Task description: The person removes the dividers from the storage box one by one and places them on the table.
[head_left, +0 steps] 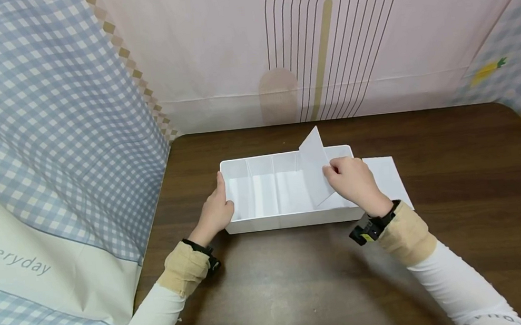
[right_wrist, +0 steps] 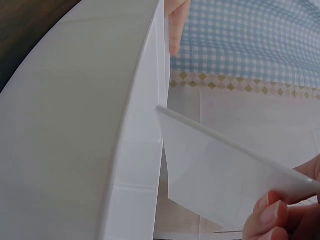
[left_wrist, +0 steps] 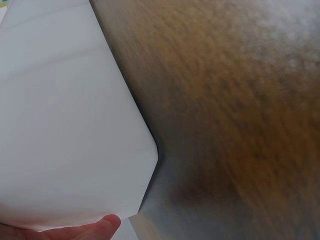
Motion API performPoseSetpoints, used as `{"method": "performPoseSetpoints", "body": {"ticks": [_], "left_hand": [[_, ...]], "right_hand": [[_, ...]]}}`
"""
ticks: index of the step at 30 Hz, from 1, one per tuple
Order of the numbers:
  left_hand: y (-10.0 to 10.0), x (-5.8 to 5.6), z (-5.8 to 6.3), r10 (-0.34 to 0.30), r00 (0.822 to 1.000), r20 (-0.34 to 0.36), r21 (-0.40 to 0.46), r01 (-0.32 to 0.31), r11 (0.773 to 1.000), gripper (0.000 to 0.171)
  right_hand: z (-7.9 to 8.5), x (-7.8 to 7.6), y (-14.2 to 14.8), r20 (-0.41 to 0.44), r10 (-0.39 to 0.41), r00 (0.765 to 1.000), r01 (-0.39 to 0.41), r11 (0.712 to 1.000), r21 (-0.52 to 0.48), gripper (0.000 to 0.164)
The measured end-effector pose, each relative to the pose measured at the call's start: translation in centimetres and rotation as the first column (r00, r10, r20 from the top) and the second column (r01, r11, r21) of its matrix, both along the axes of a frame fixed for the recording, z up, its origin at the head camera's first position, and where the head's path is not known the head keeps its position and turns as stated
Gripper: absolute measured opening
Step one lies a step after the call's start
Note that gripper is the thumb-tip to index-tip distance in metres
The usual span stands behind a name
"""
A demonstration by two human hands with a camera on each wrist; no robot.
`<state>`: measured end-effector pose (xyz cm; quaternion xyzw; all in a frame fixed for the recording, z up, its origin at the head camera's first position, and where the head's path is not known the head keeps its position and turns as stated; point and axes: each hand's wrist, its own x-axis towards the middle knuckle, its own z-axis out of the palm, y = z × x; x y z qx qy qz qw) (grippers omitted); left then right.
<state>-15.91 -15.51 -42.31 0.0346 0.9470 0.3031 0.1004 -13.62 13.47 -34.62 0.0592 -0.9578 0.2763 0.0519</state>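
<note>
A long white divided box (head_left: 278, 222) lies across the table, with thin upright partitions inside. My left hand (head_left: 214, 212) holds its left end, index finger stretched along the end wall and thumb by the front corner. In the left wrist view a fingertip (left_wrist: 111, 220) lies against the lower edge of the white box wall. With thumb and curled fingers, my right hand (head_left: 352, 180) pinches a flat white divider panel (head_left: 314, 163). The panel slants over the right part of the box, its top above the back rim. In the right wrist view its lower corner overlaps the box rim.
Another flat white sheet (head_left: 385, 173) lies on the brown table (head_left: 463, 183), right of the box and partly behind the right hand. A checked cloth (head_left: 57, 88) hangs at the left, and a pale patterned cloth (head_left: 209, 40) hangs behind the table.
</note>
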Motion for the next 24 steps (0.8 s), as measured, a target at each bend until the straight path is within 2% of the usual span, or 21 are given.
{"method": "performPoseSetpoints", "body": {"ticks": [17, 24], "left_hand": [[0.0, 0.0, 0.0, -0.001, 1.000, 0.011, 0.000, 0.001, 1.000, 0.074], [0.0, 0.0, 0.0, -0.012, 1.000, -0.017, -0.009, 0.012, 1.000, 0.074]], "right_hand": [[0.2, 0.1, 2.0, 0.058, -0.047, 0.997, 0.049, 0.998, -0.034, 0.040], [0.3, 0.1, 2.7, 0.076, -0.065, 0.995, 0.068, 0.997, -0.040, 0.037]]}}
